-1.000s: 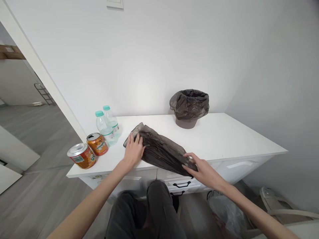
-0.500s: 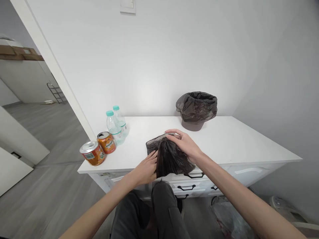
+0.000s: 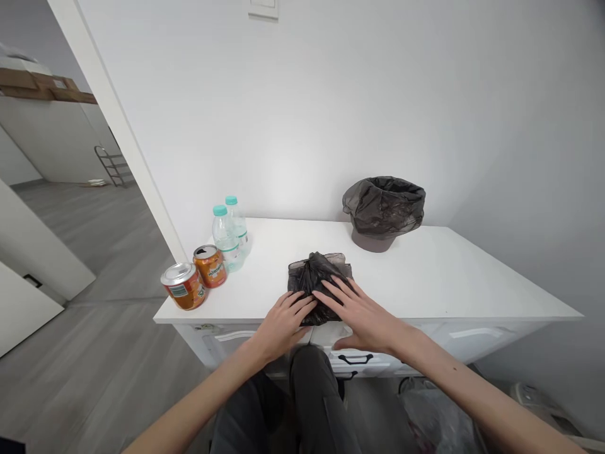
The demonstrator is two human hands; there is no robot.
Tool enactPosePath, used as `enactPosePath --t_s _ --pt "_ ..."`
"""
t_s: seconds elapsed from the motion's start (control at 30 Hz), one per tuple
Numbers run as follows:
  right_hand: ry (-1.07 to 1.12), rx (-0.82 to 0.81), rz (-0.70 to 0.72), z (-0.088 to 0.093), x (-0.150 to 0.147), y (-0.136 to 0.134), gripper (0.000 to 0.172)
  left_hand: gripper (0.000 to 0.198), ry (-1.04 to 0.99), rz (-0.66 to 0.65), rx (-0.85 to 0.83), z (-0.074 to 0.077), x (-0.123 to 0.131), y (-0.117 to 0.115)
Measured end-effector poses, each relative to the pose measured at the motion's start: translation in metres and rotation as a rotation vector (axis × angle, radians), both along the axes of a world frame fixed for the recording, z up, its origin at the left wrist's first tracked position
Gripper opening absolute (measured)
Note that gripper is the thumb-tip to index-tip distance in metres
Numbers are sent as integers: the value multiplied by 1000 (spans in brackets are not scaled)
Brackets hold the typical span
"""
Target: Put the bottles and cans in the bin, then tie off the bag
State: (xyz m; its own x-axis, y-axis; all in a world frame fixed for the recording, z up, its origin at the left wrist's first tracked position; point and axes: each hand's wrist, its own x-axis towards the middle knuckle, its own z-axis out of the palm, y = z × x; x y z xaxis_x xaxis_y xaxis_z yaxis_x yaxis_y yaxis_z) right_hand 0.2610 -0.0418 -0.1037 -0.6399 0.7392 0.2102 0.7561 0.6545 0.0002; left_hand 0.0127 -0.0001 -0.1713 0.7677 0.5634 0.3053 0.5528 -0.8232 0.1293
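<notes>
A crumpled black plastic garbage bag (image 3: 317,272) lies on the white cabinet top (image 3: 265,243) near its front edge. My left hand (image 3: 282,325) rests on the bag's left side, fingers stretched out. From the right, my right hand (image 3: 362,315) lies over the bag with fingers spread and the thumb pointing down past the front edge. Both palms face the bag, and part of it is hidden under the fingers. Behind, to the right, stands a small brown trash bin (image 3: 373,243) with a dark plastic liner (image 3: 385,211) draped over its rim.
On the left stand two orange soda cans, a nearer one (image 3: 185,287) and an opened one (image 3: 210,267). Two clear bottles with teal caps (image 3: 225,236) (image 3: 239,221) are behind them. Drawers with black handles (image 3: 355,359) lie below the top; a wall rises behind.
The bag was gathered up between my hands and hanging over the edge. Now it lies flatter on the cabinet top, and my right hand has moved down onto it with fingers spread.
</notes>
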Motion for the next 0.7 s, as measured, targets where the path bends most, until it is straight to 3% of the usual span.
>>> enactPosePath --t_s 0.07,0.17,0.23,0.33,0.43,0.5,0.6,0.7 --pt "-35 -55 -28 -16 16 3 92 54 -53 22 -39 -6 -4 4" --pt "92 -160 -44 -29 38 10 57 33 -177 94 -154 -2 -12 4" --pt "248 -283 -75 -32 46 17 38 26 -236 180 -247 8 -15 4" --pt "455 -437 -149 -36 49 39 29 33 -259 329 -287 31 -13 8" --pt "589 -463 -206 -45 41 68 29 35 -266 411 -24 57 2 13" --pt "601 -451 -267 -52 33 86 27 38 -239 339 231 69 17 17" --pt "578 -446 -312 -58 21 101 24 43 -75 106 395 64 37 28" --pt "567 -447 -329 -57 18 104 23 50 94 57 306 36 46 48"
